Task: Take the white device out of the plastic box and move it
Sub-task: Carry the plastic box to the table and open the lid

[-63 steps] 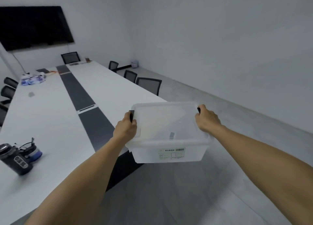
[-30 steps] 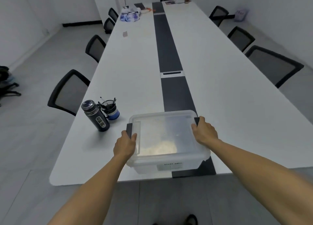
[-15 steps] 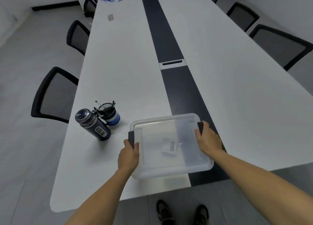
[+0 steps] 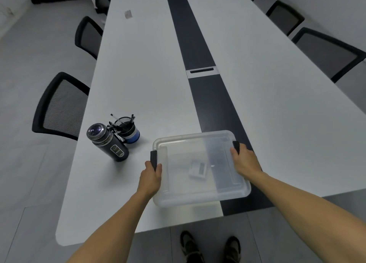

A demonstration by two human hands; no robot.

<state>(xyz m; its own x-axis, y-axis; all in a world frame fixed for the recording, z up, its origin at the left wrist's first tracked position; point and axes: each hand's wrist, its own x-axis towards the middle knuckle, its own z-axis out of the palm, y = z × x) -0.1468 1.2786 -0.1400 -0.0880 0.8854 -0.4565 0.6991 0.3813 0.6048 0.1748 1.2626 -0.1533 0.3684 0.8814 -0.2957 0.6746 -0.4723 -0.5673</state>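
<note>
One lidded clear box [image 4: 200,169] sits near the table [image 4: 142,80] end. Left hand [image 4: 151,178] and right hand [image 4: 245,161] each clasp one of its two black latches. One white device [image 4: 197,169] lies inside. One bottle [image 4: 108,142] and one pen cup [image 4: 128,130] stand to its left.

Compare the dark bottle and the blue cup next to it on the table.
The bottle is taller and dark navy with a closed screw cap; the cup is shorter, blue at the base, and open on top. The cup holds pens; the bottle shows a small label on its side. Both stand upright on the white table, close together.
</note>
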